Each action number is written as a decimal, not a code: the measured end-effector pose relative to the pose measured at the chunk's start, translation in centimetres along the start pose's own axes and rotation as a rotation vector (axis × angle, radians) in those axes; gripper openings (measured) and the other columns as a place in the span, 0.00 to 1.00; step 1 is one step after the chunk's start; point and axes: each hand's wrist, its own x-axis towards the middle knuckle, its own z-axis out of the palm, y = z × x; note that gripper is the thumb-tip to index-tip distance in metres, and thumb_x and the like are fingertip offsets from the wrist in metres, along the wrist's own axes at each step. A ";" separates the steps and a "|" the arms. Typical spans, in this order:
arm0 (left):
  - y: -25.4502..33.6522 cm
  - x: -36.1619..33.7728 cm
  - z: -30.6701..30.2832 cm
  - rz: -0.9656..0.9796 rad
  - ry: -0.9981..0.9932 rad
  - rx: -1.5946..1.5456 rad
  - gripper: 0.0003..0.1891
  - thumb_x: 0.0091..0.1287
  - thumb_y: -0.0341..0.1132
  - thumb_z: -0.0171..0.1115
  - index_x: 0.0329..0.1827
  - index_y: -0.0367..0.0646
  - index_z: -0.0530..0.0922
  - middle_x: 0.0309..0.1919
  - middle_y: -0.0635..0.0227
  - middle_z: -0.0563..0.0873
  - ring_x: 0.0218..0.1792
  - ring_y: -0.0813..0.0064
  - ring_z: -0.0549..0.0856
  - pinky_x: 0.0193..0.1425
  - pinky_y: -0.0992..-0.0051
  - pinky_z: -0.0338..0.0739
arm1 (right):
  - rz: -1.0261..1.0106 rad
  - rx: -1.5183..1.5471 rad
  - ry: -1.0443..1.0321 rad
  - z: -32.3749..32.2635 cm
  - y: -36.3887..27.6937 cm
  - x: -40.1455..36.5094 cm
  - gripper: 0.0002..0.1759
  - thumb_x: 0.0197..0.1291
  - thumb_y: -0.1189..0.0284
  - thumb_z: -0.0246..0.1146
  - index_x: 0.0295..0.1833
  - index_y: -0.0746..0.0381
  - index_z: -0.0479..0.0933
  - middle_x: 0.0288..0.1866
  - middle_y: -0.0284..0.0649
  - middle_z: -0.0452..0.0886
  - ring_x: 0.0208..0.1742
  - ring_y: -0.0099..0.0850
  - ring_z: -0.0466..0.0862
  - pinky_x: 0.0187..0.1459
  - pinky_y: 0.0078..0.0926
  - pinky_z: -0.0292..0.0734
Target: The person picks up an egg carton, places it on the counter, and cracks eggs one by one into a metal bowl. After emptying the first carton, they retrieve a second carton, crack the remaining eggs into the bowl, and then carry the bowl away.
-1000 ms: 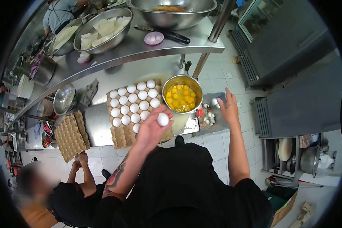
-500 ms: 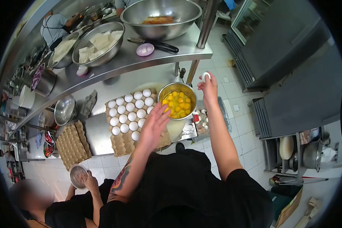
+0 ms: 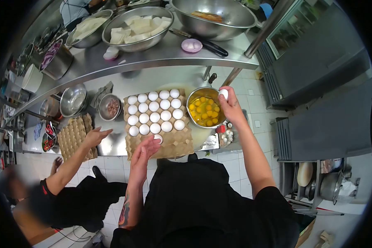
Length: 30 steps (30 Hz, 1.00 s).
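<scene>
egg clasped in right hand | left hand loosely spread, reaching tray egg

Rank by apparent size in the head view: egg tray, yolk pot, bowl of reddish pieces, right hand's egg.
Largest to smallest:
Egg tray
Yolk pot
Bowl of reddish pieces
Egg in the right hand

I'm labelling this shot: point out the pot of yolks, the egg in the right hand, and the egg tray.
Pot (image 3: 199,93), head view: inner far wall.
Held egg (image 3: 223,94), head view: exposed middle of its shell.
Egg tray (image 3: 173,143), head view: bare cardboard cups near the front.
</scene>
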 end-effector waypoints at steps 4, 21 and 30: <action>-0.6 -1.3 -1.4 0.002 0.045 0.026 0.28 0.86 0.50 0.43 0.77 0.36 0.68 0.65 0.54 0.81 0.65 0.64 0.80 0.73 0.61 0.72 | -0.030 -0.165 -0.040 0.3 0.1 0.7 0.14 0.79 0.65 0.57 0.62 0.59 0.68 0.41 0.41 0.79 0.40 0.36 0.83 0.44 0.36 0.78; -0.4 -1.1 -3.8 0.242 0.035 0.765 0.22 0.73 0.29 0.61 0.70 0.38 0.75 0.62 0.55 0.82 0.61 0.60 0.81 0.64 0.64 0.78 | -0.124 -0.506 0.257 -2.4 -3.9 -2.4 0.21 0.72 0.67 0.64 0.65 0.61 0.73 0.60 0.53 0.78 0.55 0.50 0.83 0.53 0.44 0.82; 0.1 4.1 -0.5 0.453 -0.117 1.304 0.26 0.52 0.20 0.68 0.57 0.43 0.79 0.56 0.60 0.80 0.59 0.53 0.79 0.66 0.57 0.72 | -0.027 -0.342 0.082 2.4 -6.9 -7.2 0.22 0.66 0.73 0.68 0.64 0.66 0.76 0.63 0.46 0.80 0.57 0.46 0.84 0.56 0.39 0.80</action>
